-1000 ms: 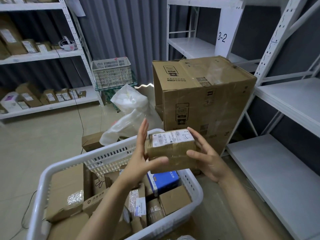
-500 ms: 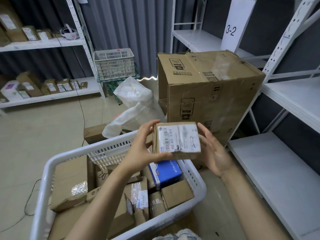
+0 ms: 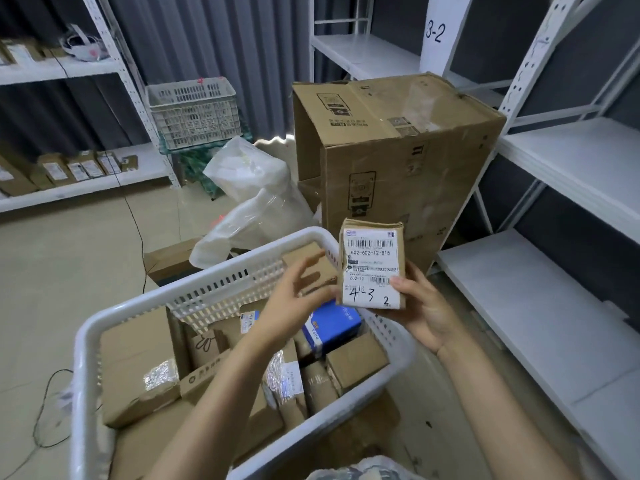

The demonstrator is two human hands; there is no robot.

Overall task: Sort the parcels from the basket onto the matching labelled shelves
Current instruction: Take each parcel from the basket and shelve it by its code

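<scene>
**Parcel (image 3: 372, 268) held over the basket (image 3: 83, 358)**

Thumb on its front, fingers curled behind, my right hand (image 3: 426, 306) grips it upright above the basket's far right corner. My left hand (image 3: 298, 292) hangs open just beside its left edge (blurred, so contact is unclear). A carton (image 3: 398, 150) stands behind.

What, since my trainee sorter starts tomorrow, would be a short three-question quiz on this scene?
1. True or false: the white basket is empty.
2. The shelf sign reads: A) 3-2 B) 4-3 C) 1-5.
3. Fill in: the labelled parcel is held in the ___ hand.
Key: 1 false; 2 A; 3 right hand.
</scene>
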